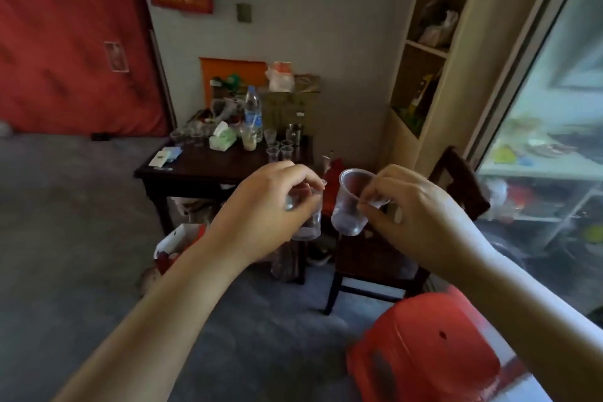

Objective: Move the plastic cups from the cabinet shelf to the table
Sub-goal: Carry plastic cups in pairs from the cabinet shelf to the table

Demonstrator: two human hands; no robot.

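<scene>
I am standing in the room facing the dark wooden table (225, 163) against the far wall, with the open cabinet (424, 52) on my right and a dark wooden chair (375, 258) between me and the table's near corner. A red plastic stool (424, 352) is sitting low at my right side. The table is already carrying a water bottle (253, 111), a green tissue pack (222, 138) and a cluster of clear cups (279, 148) near its right end.

I am carrying two more. My left hand (261, 215) is closing over the rim of one clear plastic cup (308, 225), fingers pinching from above. My right hand (414, 206) is pinching the rim of a second plastic cup (349, 206), which is tilting with its mouth toward me.

As I judge it, I am partway through the carry, with both cups well short of the tabletop. These thin walls are likely to buckle, so I am keeping my pinch light and at the rim. I am planning to steer around the chair, level the tilted cup, and set both down upright just beside the cluster without knocking it.
</scene>
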